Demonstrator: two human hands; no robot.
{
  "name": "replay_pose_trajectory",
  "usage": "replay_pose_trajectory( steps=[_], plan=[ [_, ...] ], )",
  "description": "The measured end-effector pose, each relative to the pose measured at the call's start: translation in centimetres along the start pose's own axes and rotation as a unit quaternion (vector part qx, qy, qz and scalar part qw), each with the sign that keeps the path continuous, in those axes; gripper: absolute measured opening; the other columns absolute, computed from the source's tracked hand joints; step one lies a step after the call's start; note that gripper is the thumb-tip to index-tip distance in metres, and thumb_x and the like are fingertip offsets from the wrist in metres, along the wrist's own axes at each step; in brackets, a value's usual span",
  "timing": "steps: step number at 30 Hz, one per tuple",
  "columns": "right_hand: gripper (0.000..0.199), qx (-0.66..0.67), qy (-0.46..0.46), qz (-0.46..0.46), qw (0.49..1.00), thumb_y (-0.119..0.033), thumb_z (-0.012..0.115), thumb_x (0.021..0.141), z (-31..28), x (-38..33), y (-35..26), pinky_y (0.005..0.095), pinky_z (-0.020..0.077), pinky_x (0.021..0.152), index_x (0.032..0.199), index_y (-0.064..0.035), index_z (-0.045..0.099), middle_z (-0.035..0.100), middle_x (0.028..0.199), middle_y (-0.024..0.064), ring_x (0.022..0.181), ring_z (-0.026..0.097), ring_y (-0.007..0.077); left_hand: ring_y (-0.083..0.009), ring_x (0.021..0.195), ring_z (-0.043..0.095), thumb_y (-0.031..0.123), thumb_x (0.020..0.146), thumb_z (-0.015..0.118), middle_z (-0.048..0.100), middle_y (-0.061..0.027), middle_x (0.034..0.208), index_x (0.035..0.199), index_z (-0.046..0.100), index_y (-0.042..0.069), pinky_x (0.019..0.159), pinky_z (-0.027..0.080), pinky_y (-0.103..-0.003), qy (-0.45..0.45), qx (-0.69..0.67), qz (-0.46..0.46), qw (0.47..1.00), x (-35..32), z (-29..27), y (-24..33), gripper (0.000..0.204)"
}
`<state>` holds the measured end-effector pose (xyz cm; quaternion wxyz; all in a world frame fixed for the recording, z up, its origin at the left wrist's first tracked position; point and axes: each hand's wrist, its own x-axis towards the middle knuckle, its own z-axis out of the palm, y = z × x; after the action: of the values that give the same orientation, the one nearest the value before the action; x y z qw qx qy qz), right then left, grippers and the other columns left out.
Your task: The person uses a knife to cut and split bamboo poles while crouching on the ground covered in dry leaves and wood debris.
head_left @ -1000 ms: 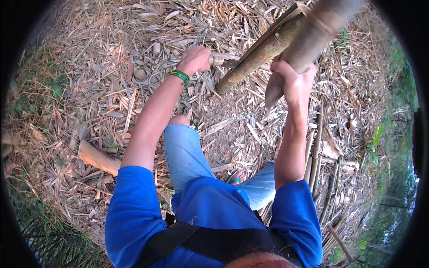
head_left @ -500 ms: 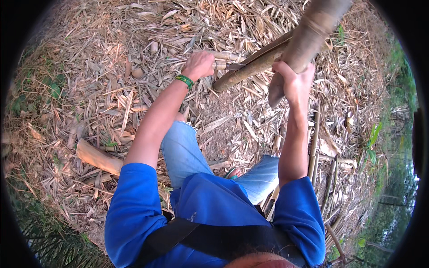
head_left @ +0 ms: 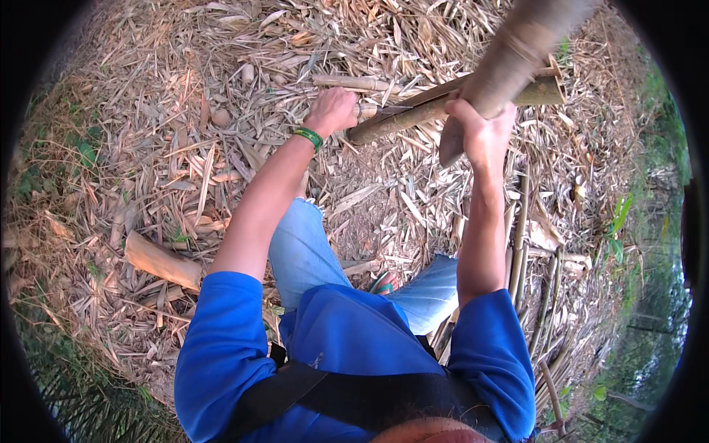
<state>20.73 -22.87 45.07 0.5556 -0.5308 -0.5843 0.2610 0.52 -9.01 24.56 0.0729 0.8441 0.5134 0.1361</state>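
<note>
My left hand is closed around the short wooden handle of a knife. Its blade reaches right, into a split in a bamboo pole that lies slantwise in front of me; how deep it sits is hard to see. My right hand is wrapped round the lower part of a thick wooden club, held raised above the pole. The club's tapered butt sticks out below the fist, and its far end is blurred at the top edge. It hides part of the pole behind it.
Dry leaves and shavings cover the ground. A cut log lies to my left. Several thin poles lie along my right side. A thin bamboo length rests just beyond my left hand. My sandalled foot shows between my knees.
The club has shifted slightly right and up, and more of the pole's far end shows beyond it. My left hand stays on the knife handle, nearly in the same place.
</note>
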Motion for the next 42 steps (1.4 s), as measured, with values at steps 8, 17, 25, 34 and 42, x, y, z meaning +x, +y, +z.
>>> replay_pose_trajectory(
  steps=[8, 17, 25, 34, 42],
  plan=[
    [0.031, -0.065, -0.167, 0.329, 0.927, -0.018, 0.070, 0.067, 0.3, -10.2, 19.5, 0.0353, 0.0551, 0.055, 0.084, 0.0069, 0.069, 0.070, 0.074, 0.0145, 0.061, 0.067, 0.0216, -0.0393, 0.094, 0.071, 0.028, 0.075, 0.079, 0.073, -0.0241, 0.097, 0.107, 0.074, 0.004, 0.086, 0.057, -0.048, -0.037, -0.038, -0.079, 0.995, -1.2, 2.7, -1.3, 0.040],
    [0.029, -0.097, 0.183, -0.164, 0.965, -0.019, 0.075, 0.073, -12.6, -3.8, -5.6, 0.0320, 0.0511, 0.080, 0.093, 0.0010, 0.068, 0.070, 0.081, 0.0110, 0.075, 0.065, 0.0190, -0.0346, 0.095, 0.073, 0.036, 0.073, 0.081, 0.076, -0.0174, 0.102, 0.119, 0.075, 0.018, 0.086, 0.059, -0.045, -0.021, -0.018, -0.088, 0.996, 3.3, 2.9, -1.8, 0.049],
    [0.028, 0.149, 0.332, -0.325, 0.873, -0.018, 0.057, 0.082, -18.0, -0.6, -8.3, 0.0421, 0.0555, 0.080, 0.097, 0.0053, 0.063, 0.065, 0.081, 0.0182, 0.078, 0.065, 0.0304, -0.0338, 0.099, 0.072, 0.039, 0.072, 0.081, 0.076, -0.0162, 0.105, 0.122, 0.075, 0.022, 0.090, 0.058, -0.043, -0.052, 0.025, -0.106, 0.993, 3.0, 1.9, -6.4, 0.052],
    [0.046, -0.050, -0.018, 0.450, 0.892, -0.018, 0.072, 0.069, -0.5, -12.9, 29.9, 0.0375, 0.0547, 0.059, 0.101, 0.0135, 0.065, 0.071, 0.084, 0.0178, 0.067, 0.067, 0.0256, -0.0372, 0.095, 0.072, 0.039, 0.072, 0.078, 0.075, -0.0168, 0.099, 0.110, 0.078, 0.022, 0.086, 0.058, -0.046, -0.047, 0.031, -0.090, 0.994, 4.1, 3.2, -6.7, 0.041],
    [0.023, -0.062, 0.130, 0.219, 0.965, -0.017, 0.066, 0.069, -11.5, 0.1, 11.9, 0.0338, 0.0464, 0.053, 0.076, 0.0050, 0.066, 0.065, 0.065, 0.0114, 0.054, 0.059, 0.0190, -0.0390, 0.100, 0.070, 0.032, 0.077, 0.071, 0.075, -0.0183, 0.101, 0.107, 0.077, 0.020, 0.089, 0.055, -0.051, -0.029, -0.090, -0.169, 0.981, 1.7, 12.7, -5.5, 0.033]
  ],
)
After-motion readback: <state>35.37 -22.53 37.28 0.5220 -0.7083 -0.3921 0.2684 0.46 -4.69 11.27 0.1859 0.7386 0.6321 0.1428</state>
